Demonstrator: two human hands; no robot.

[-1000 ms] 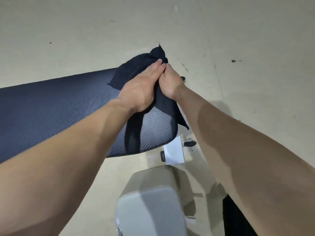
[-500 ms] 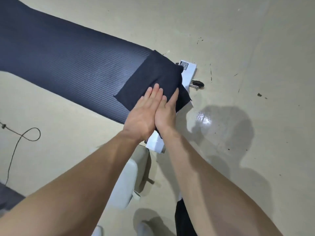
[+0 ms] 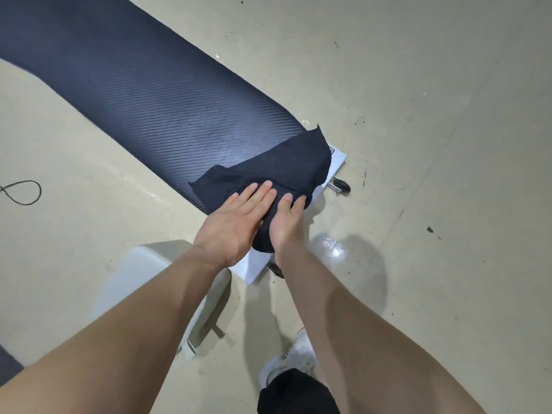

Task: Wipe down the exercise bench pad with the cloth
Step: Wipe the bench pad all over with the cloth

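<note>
The long dark ribbed bench pad [image 3: 143, 94] runs from the upper left down to the middle of the view. A dark cloth [image 3: 286, 162] lies bunched over the pad's near end and hangs off its edge. My left hand [image 3: 236, 219] presses flat on the cloth with fingers together. My right hand [image 3: 288, 222] sits beside it, fingers curled over the cloth's hanging fold.
The bench's white base bar [image 3: 254, 270] with a small black wheel [image 3: 342, 185] shows under the pad end. A pale frame part [image 3: 155, 282] stands below my left arm. A thin cord loop [image 3: 24, 191] lies on the beige floor [image 3: 418, 100] at left. My white shoe [image 3: 289, 363] is near the bottom.
Both hands have slid with the cloth toward the pad's near end; the cloth, flat half a second ago, is now bunched and hangs further off the edge. The view shifted.
</note>
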